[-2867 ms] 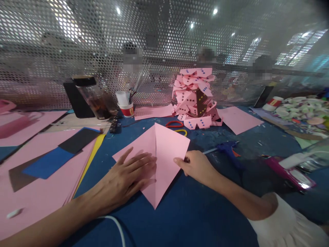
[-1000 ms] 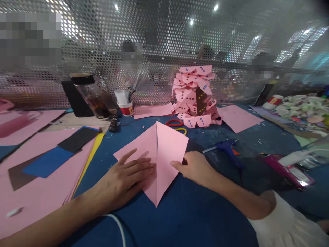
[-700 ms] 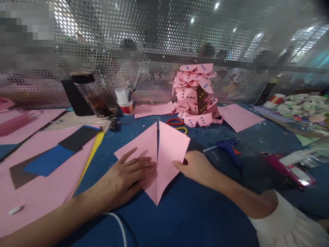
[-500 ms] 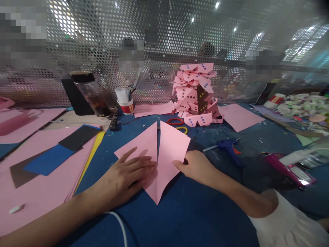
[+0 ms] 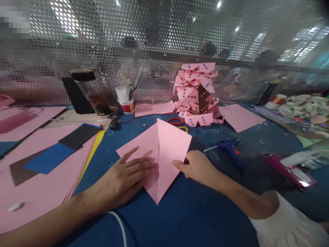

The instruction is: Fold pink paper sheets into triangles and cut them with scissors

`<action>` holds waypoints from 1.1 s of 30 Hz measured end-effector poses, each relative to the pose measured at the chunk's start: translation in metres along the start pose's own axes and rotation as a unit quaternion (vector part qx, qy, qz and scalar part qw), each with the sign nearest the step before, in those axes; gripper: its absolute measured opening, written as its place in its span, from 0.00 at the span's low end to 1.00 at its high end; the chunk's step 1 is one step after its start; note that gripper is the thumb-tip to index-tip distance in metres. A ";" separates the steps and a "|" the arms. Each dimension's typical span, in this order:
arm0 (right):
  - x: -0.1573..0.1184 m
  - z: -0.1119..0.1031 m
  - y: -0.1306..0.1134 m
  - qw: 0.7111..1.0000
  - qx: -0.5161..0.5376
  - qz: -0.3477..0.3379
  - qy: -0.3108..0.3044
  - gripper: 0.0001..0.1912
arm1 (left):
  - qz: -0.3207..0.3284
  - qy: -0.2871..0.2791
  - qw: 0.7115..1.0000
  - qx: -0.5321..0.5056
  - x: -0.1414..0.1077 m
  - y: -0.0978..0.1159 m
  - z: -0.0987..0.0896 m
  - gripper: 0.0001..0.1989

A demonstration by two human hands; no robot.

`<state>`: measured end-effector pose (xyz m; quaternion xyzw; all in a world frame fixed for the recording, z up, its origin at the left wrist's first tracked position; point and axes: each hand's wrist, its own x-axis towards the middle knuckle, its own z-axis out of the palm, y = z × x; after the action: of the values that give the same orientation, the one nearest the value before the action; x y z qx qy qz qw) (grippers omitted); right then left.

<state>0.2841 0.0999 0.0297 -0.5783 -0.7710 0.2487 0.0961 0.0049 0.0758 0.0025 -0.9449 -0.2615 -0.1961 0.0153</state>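
Observation:
A folded sheet of pink paper lies before me, with a slit running from its far edge toward a pointed near end. My left hand rests flat on its left half, fingers spread. At the right edge, my right hand pinches the paper between thumb and fingers; the fingers behind the sheet are partly hidden. Just past the paper, the red handle of a pair of scissors shows, along with a yellow handle.
Pink sheets with blue and dark pieces lie at left, near a tilted jar. A pink paper structure stands behind. To the right are a blue glue gun and a magenta tool. A white cable lies in front.
The right half of the pink paper has shifted slightly left at its far end, and the slit has narrowed. Both hands remain in nearly the same places.

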 end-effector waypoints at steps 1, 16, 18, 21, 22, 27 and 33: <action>0.000 0.000 -0.001 1.000 0.004 0.005 0.001 0.26 | 0.008 0.001 1.000 -0.003 0.001 0.001 -0.001 0.20; -0.003 0.003 0.006 0.994 0.000 -0.091 0.052 0.22 | 0.024 0.059 0.997 -0.033 0.004 0.010 -0.006 0.16; -0.004 0.005 0.008 0.989 -0.014 -0.122 0.085 0.20 | 0.024 0.071 0.996 -0.037 0.004 0.011 -0.007 0.16; -0.001 0.007 0.010 0.985 -0.036 -0.126 0.114 0.20 | 0.013 0.085 0.996 -0.033 0.004 0.011 -0.007 0.15; 0.001 0.007 0.011 0.986 -0.040 -0.116 0.114 0.21 | 0.005 0.084 0.996 -0.027 0.004 0.011 -0.007 0.16; 0.012 0.005 0.013 0.995 -0.040 -0.031 0.083 0.26 | -0.015 0.024 1.000 0.013 0.002 0.005 -0.002 0.20; 0.014 0.008 0.016 0.995 -0.046 -0.024 0.083 0.21 | -0.016 -0.002 1.000 0.023 0.000 0.004 0.001 0.18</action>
<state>0.2897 0.1142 0.0135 -0.5822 -0.7845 0.1620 0.1391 0.0074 0.0731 0.0021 -0.9403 -0.2814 -0.1886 0.0339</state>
